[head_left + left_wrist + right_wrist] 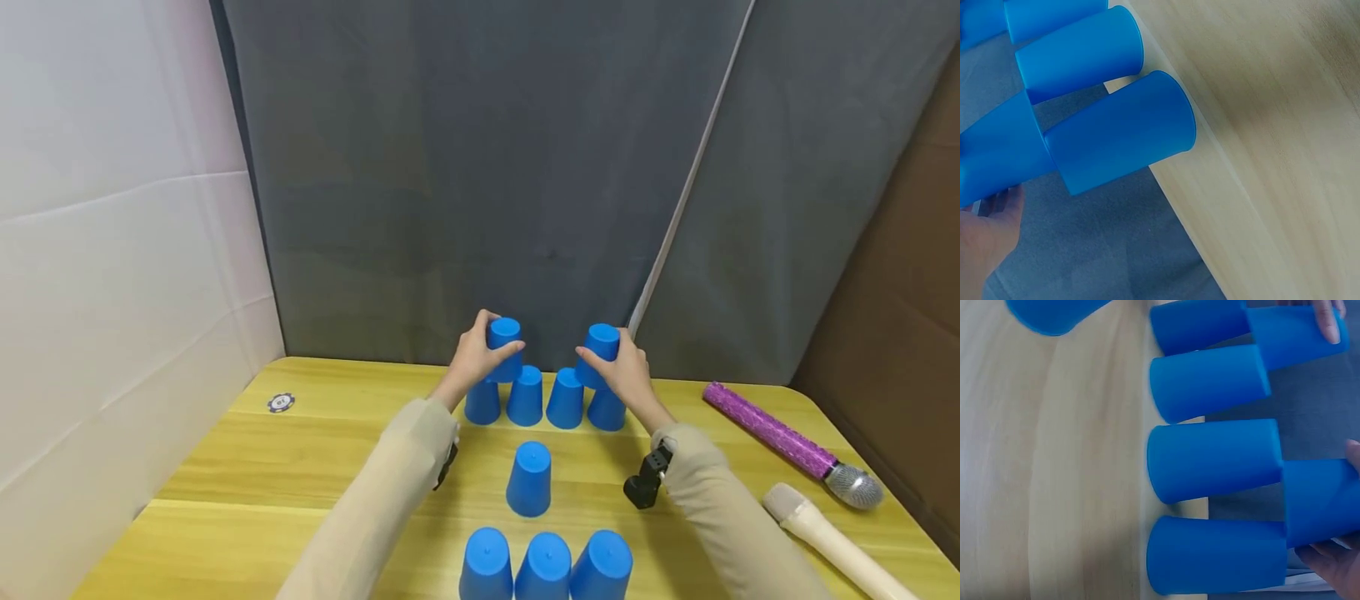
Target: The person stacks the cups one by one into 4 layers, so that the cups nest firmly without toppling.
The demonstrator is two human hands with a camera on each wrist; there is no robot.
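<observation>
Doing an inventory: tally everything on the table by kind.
Blue cups: 10
Microphones: 2
Poker chip: 1
Total: 13

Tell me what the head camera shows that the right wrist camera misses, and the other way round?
Only the head view shows the left hand and right hand each gripping an upside-down blue cup on the back row, the single cup in the middle, three cups at the near edge, two microphones and a poker chip. Only the right wrist view shows close up that the right hand's cup sits across two lower cups. Both show the four-cup row on the wooden table.
</observation>
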